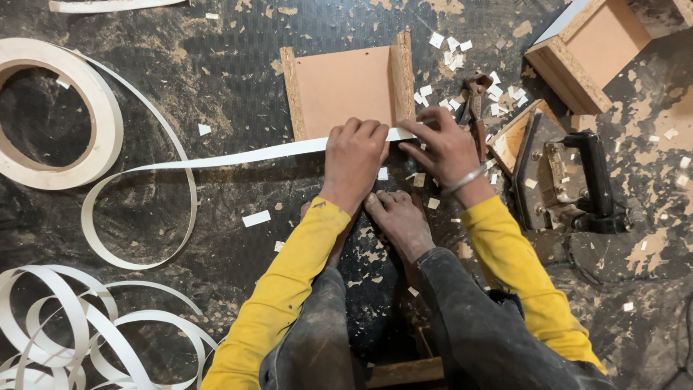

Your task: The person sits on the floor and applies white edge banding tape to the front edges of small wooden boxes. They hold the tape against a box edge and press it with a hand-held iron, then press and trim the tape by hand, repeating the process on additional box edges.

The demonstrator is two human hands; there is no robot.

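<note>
A small open box of brown particle board (346, 87) lies on the dark floor in front of me. A white edge-banding strip (238, 157) runs along its near edge. My left hand (354, 155) presses the strip down on that edge with curled fingers. My right hand (444, 144), with a metal bangle at the wrist, pinches the strip's end at the box's right corner. My bare feet (397, 217) rest just below the hands.
A large roll of white banding (101, 108) lies at the left, feeding the strip in a loop. Loose coils (86, 325) sit at the bottom left. Pliers (475, 101), a black clothes iron (570, 180), another particle-board box (585, 50) and white offcuts lie to the right.
</note>
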